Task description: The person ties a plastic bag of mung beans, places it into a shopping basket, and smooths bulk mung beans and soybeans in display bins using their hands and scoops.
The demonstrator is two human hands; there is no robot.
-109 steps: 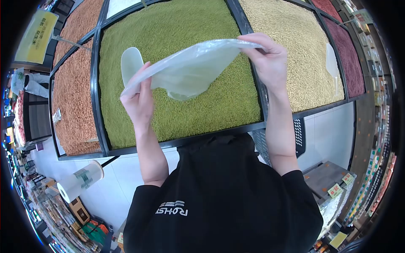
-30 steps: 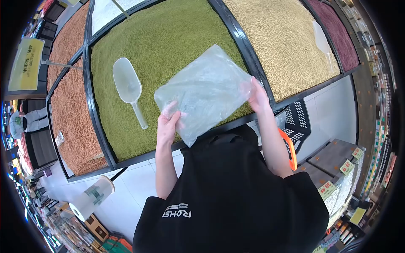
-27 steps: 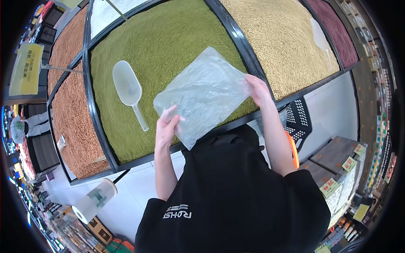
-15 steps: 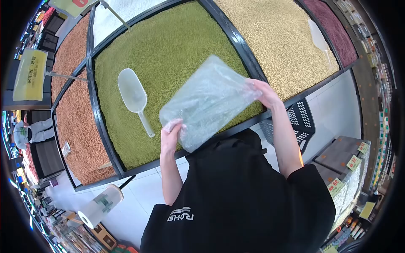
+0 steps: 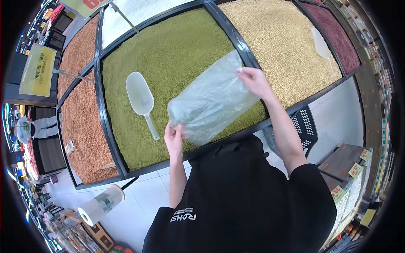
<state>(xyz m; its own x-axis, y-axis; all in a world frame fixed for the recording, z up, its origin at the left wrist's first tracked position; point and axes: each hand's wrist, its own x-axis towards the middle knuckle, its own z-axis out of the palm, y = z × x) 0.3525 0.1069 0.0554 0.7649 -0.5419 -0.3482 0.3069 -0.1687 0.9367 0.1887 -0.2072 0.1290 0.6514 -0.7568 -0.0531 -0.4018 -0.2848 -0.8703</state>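
A clear plastic bag [image 5: 213,101] stretches between my two hands above the bin of green beans [image 5: 168,46]. My left hand [image 5: 174,137] pinches its near left edge between thumb and fingers. At the bag's right side, my right hand [image 5: 255,81] grips the edge with closed fingers. The bag looks flat and wrinkled, with nothing visible inside. To the left of the bag, a white scoop [image 5: 140,93] lies on the green beans, its handle pointing toward me.
Black dividers [image 5: 101,105] separate bins of reddish nuts [image 5: 84,139], pale beans [image 5: 274,38] and dark red beans [image 5: 333,33]. A bag roll [image 5: 103,203] juts out at lower left. A black basket [image 5: 304,126] is below the bin edge. A person [image 5: 40,128] stands far left.
Over the last second my right hand has shifted up and inward along the bag, outside the plastic now. My left hand has moved slightly right. The bag was earlier held stretched higher over the beans.
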